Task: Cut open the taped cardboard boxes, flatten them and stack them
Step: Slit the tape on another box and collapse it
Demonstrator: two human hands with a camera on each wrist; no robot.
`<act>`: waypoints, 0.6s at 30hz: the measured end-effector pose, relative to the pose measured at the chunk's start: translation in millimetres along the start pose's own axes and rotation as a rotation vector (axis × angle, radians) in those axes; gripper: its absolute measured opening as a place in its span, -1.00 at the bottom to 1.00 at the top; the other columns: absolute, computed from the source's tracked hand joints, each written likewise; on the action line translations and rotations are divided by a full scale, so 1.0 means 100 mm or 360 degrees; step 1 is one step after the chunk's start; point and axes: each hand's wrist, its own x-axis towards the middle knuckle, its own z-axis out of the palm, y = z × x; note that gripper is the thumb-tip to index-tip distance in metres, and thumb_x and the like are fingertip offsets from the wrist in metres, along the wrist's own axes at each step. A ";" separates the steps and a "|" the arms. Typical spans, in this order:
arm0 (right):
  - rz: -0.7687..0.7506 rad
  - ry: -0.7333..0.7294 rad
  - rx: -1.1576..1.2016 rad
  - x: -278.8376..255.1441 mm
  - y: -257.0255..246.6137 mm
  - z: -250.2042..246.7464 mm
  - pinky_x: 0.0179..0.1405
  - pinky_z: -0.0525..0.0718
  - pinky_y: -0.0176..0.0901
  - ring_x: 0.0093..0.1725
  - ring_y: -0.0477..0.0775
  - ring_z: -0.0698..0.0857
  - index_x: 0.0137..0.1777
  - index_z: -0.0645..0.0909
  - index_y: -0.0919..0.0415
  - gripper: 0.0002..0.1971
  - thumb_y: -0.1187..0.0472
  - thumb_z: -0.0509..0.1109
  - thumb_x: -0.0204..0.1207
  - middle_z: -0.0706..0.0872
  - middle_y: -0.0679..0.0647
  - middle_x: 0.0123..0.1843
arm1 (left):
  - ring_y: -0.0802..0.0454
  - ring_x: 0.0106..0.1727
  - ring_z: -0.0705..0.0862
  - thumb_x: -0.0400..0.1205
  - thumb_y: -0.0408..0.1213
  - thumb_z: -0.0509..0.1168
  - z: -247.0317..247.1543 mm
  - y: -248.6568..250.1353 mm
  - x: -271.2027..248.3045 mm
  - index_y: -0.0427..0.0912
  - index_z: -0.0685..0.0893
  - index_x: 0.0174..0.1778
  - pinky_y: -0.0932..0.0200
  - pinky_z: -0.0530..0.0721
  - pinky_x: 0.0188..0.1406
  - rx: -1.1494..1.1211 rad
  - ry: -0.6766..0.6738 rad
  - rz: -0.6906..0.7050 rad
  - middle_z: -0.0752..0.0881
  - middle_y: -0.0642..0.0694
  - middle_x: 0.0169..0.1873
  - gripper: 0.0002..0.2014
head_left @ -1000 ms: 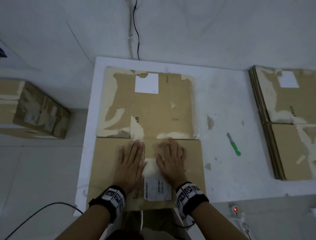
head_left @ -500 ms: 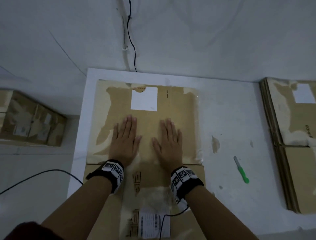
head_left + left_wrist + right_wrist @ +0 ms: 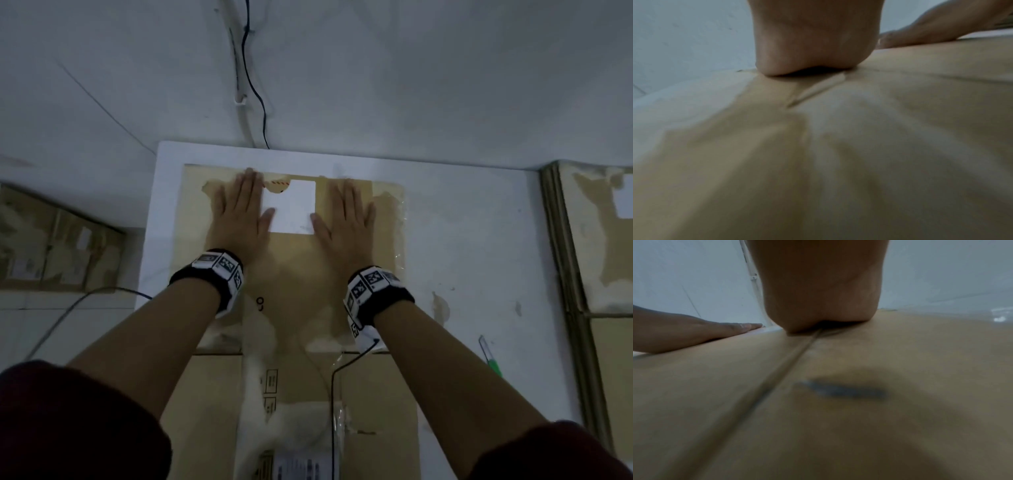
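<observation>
1. The head view is dim and grey-blue; the white label point(image 3: 294, 207) is its brightest patch.
2. Soft shadow pools on the flattened box point(image 3: 291, 270) below the wrists.
3. Straight edges bow toward 3 and 9 o'clock.
4. Both wrist views are dim, with heavily blurred cardboard from 4 to 8 o'clock.

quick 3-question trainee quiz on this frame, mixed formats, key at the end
1. True or false: the left hand grips the green-handled knife.
2. What lies between the two hands on the flattened box? A) white label B) tape roll C) scissors
3. On which side of the right hand does the stack of flattened boxes sit?

Key: 1 false; 2 A; 3 its right.
</observation>
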 end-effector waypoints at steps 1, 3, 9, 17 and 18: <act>0.0004 0.0005 0.0006 0.01 0.00 0.00 0.66 -0.30 0.23 0.76 0.10 -0.14 0.76 -0.08 0.07 -0.19 -0.34 -0.26 0.58 -0.09 0.09 0.79 | -0.03 0.71 -0.12 0.70 0.12 -0.31 0.01 -0.01 0.02 -0.23 -0.07 0.71 -0.21 -0.19 0.66 0.0012 0.0012 0.0011 -0.07 -0.12 0.71 -0.29; 0.0009 0.0022 0.0011 -0.01 0.00 0.01 0.67 -0.29 0.22 0.76 0.08 -0.14 0.76 -0.07 0.06 -0.23 -0.32 -0.17 0.64 -0.09 0.08 0.79 | -0.02 0.71 -0.11 0.71 0.10 -0.28 0.04 -0.01 0.02 -0.22 -0.06 0.71 -0.20 -0.19 0.66 0.0021 0.0020 0.0022 -0.06 -0.11 0.71 -0.31; -0.0006 -0.0182 0.0168 0.05 0.07 -0.12 0.69 -0.27 0.25 0.75 0.06 -0.20 0.76 -0.11 0.08 -0.35 0.00 0.07 0.77 -0.16 0.07 0.79 | -0.03 0.71 -0.14 0.66 0.14 -0.33 0.00 -0.04 0.03 -0.23 -0.11 0.70 -0.12 -0.24 0.64 -0.0034 -0.0009 0.0045 -0.10 -0.13 0.70 -0.26; 0.0186 -0.0111 0.0179 -1.13 0.51 -0.18 0.68 -0.26 0.19 0.75 0.07 -0.19 0.77 -0.19 0.02 -0.29 -0.22 -0.07 0.72 -0.17 0.09 0.79 | -0.06 0.71 -0.09 0.72 0.09 -0.26 0.03 -0.27 -1.03 -0.22 -0.06 0.71 -0.19 -0.21 0.65 -0.0180 0.0103 -0.0188 -0.05 -0.16 0.70 -0.32; 0.0181 -0.0095 0.0172 -1.36 0.53 -0.16 0.68 -0.28 0.17 0.75 0.04 -0.20 0.76 -0.19 0.00 -0.30 -0.22 -0.10 0.71 -0.17 0.06 0.79 | -0.06 0.71 -0.07 0.72 0.09 -0.26 0.04 -0.26 -1.21 -0.22 -0.04 0.71 -0.22 -0.18 0.65 -0.0178 0.0107 -0.0194 -0.03 -0.17 0.70 -0.33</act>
